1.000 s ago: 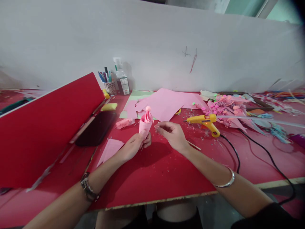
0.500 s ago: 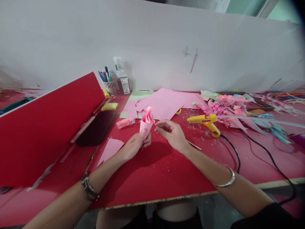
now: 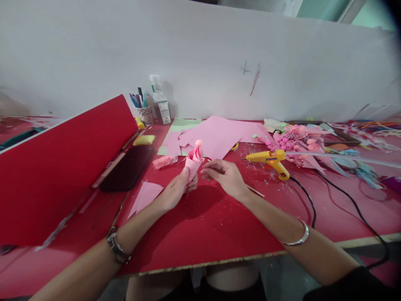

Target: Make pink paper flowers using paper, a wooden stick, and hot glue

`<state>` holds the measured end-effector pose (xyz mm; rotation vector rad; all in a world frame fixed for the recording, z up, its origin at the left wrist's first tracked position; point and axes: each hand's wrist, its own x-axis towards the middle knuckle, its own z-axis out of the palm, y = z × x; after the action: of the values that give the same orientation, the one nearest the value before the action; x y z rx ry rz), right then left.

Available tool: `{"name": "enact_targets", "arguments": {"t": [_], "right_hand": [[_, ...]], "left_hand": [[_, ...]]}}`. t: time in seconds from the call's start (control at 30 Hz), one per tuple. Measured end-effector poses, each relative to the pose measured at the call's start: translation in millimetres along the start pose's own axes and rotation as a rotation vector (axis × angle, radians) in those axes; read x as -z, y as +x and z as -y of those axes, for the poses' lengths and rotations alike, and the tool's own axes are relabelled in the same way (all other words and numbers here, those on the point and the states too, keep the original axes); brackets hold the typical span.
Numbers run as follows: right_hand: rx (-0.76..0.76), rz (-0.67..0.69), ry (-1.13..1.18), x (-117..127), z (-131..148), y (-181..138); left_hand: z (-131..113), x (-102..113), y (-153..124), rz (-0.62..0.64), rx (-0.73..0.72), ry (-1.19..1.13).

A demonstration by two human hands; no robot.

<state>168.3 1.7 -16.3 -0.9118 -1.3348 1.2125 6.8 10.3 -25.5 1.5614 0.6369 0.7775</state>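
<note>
A pink paper cone [image 3: 192,166] with folded pink paper and a small pompom [image 3: 198,143] at its top tilts slightly right. My left hand [image 3: 181,187] is closed around its lower part, hiding the tip. Just right of the cone, my right hand [image 3: 224,175] hovers with loosely bent fingers, thumb and fingertips a little apart, and nothing visible in it. A pink paper piece [image 3: 145,197] lies by my left forearm, and a thin stick [image 3: 255,191] rests beyond my right wrist.
A yellow glue gun [image 3: 266,158] with its black cord [image 3: 307,198] lies to the right, before a pile of pink paper cones [image 3: 300,144]. Pink sheets [image 3: 219,133] lie at the back. A red board [image 3: 69,167] stands left beside a dark phone-like slab [image 3: 127,169].
The cone has tipped a little further to the right in my left hand. My right fingertips have shifted slightly left and down, staying beside it.
</note>
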Motion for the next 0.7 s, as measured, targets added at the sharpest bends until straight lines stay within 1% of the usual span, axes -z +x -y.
{"name": "enact_targets", "arguments": {"t": [0.1, 0.23, 0.4, 0.57, 0.7], "right_hand": [[0.024, 0.000, 0.022, 1, -1, 1], [0.012, 0.011, 0.051, 2, -2, 1], [-0.013, 0.030, -0.022, 1, 2, 0], [-0.009, 0.040, -0.064, 0, 4, -2], [0.016, 0.017, -0.053, 0, 2, -1]], "left_hand": [[-6, -3, -1, -0.019, 0.002, 0.029], [-14, -6, -3, -0.046, 0.008, 0.093], [-15, -7, -5, -0.073, 0.025, 0.130], [-18, -8, -6, -0.099, 0.049, 0.228], [-16, -8, -7, -0.111, 0.017, 0.227]]}}
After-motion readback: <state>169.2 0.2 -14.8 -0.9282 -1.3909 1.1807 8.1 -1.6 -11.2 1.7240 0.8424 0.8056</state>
